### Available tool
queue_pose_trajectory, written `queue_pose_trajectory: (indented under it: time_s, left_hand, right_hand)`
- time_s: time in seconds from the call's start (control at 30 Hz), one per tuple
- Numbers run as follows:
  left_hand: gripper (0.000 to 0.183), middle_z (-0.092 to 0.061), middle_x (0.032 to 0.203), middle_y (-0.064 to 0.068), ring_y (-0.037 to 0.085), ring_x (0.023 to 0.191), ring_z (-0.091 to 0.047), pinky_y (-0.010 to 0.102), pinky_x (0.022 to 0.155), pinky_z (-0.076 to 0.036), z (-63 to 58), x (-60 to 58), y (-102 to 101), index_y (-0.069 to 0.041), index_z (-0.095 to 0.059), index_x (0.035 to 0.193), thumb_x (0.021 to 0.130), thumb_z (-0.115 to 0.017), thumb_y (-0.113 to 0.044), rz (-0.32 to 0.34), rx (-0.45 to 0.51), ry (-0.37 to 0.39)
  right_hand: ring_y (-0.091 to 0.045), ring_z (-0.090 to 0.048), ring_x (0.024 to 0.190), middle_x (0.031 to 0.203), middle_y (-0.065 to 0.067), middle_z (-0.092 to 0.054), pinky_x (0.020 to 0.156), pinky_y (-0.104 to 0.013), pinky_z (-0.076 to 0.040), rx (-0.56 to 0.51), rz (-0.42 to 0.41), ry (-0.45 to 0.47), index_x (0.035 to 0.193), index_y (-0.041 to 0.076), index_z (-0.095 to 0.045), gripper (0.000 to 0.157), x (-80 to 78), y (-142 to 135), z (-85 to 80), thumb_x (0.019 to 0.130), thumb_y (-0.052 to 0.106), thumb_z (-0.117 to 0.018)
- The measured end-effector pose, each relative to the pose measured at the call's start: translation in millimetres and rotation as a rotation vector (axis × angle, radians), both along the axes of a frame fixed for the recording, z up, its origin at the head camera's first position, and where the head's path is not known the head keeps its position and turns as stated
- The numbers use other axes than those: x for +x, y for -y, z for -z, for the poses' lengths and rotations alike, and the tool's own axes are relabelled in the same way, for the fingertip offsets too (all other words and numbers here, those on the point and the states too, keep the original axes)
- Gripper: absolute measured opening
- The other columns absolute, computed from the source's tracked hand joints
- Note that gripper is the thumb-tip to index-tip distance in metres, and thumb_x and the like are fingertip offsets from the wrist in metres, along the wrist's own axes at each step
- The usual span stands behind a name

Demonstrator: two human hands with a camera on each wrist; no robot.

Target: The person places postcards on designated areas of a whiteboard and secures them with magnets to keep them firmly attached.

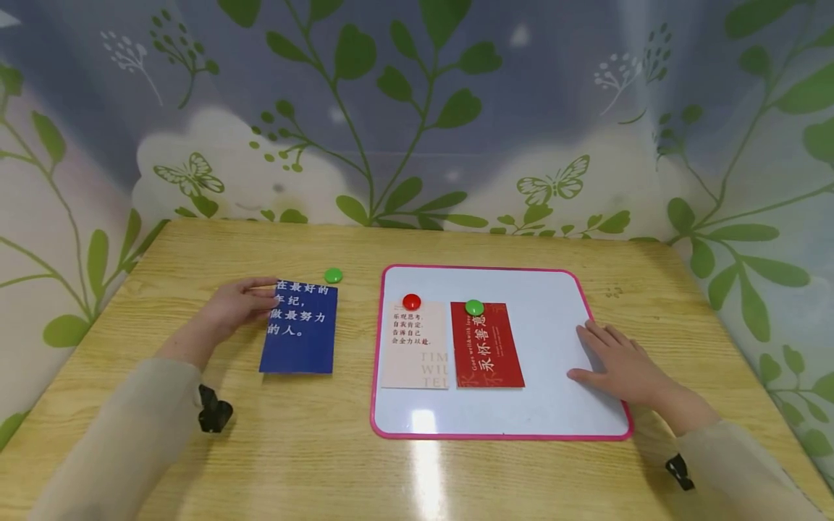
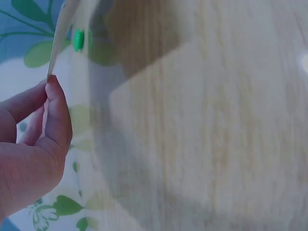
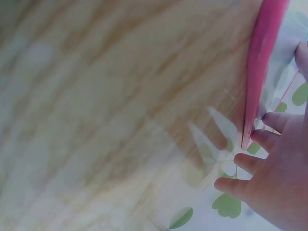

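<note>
1. Clearly, the left hand [image 1: 237, 307] pinches the blue card [image 1: 300, 340] by its upper left edge, thumb against fingers; the left wrist view shows the card edge-on above the wood.
2. The right hand [image 1: 622, 362] lies with fingers straight and spread, touching the right edge of the whiteboard [image 1: 554, 412].
3. Just beyond the blue card's top right corner sits a loose green button [image 1: 333, 275].
4. Between the hands, on the whiteboard, a cream card [image 1: 417, 362] and a red card [image 1: 491, 354] stand side by side, taking up its left and middle; a red button [image 1: 412, 302] and a second green button [image 1: 474, 307] sit at their tops.
5. The cards are thin, flat and printed; the buttons are round and glossy; the whiteboard is smooth, with rounded corners and a pink rim.
6. The table [image 1: 293, 463] has a pale wood grain, with a strip of it between the blue card and the whiteboard's left edge.
7. Leaf-patterned cloth [image 1: 326, 145] rises along the table's back edge.
</note>
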State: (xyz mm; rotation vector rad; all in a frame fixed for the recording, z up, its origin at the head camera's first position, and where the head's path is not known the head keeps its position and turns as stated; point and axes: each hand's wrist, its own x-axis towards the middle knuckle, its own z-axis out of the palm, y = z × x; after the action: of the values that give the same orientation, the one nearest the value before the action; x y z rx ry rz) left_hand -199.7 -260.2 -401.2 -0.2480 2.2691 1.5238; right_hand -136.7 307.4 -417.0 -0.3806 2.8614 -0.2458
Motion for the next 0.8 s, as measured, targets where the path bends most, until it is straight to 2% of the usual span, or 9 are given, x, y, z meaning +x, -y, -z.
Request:
queue_pose_trajectory:
  time_s: [0.27,0.47,0.63,0.8]
  left_hand:
    - [0.056,-0.037,0.139,0.023,-0.008,0.082,-0.056,0.014,0.081,-0.051,-13.0,0.4,-18,-0.004,-0.021,0.148,0.098,-0.045,-0.011,0.010,0.062,-0.026]
    - [0.056,-0.037,0.138,0.021,-0.004,0.084,-0.056,0.013,0.080,-0.050,-21.0,-3.7,-39,-0.005,-0.022,0.148,0.098,-0.046,-0.010,0.026,0.138,-0.018]
    - [0.056,-0.036,0.140,0.022,0.001,0.089,-0.055,0.014,0.081,-0.050,-29.4,-7.5,-64,-0.004,-0.023,0.148,0.097,-0.046,-0.007,0.032,0.165,-0.029]
    - [0.053,-0.042,0.136,0.022,0.005,0.088,-0.055,0.017,0.082,-0.052,-34.6,-10.7,-97,-0.001,-0.030,0.144,0.094,-0.049,0.000,-0.005,0.178,-0.083]
  right_hand:
    - [-0.055,-0.023,0.130,0.146,-0.030,-0.028,0.097,-0.075,-0.019,0.001,-0.002,-0.007,0.142,-0.004,-0.032,0.089,-0.7,-1,1.1,0.083,0.056,-0.059]
    - [-0.057,-0.023,0.129,0.145,-0.031,-0.028,0.098,-0.073,-0.020,-0.030,-0.005,-0.033,0.141,-0.003,-0.033,0.080,-2.7,-8,0.6,0.087,0.052,-0.056]
    - [-0.057,-0.023,0.128,0.145,-0.032,-0.028,0.096,-0.075,-0.021,-0.019,-0.008,-0.039,0.141,-0.003,-0.033,0.074,-3.4,-14,1.9,0.090,0.045,-0.056]
    - [-0.056,-0.025,0.128,0.144,-0.032,-0.030,0.096,-0.075,-0.022,-0.001,-0.016,-0.041,0.140,-0.005,-0.035,0.073,-4.2,-14,5.4,0.090,0.043,-0.056]
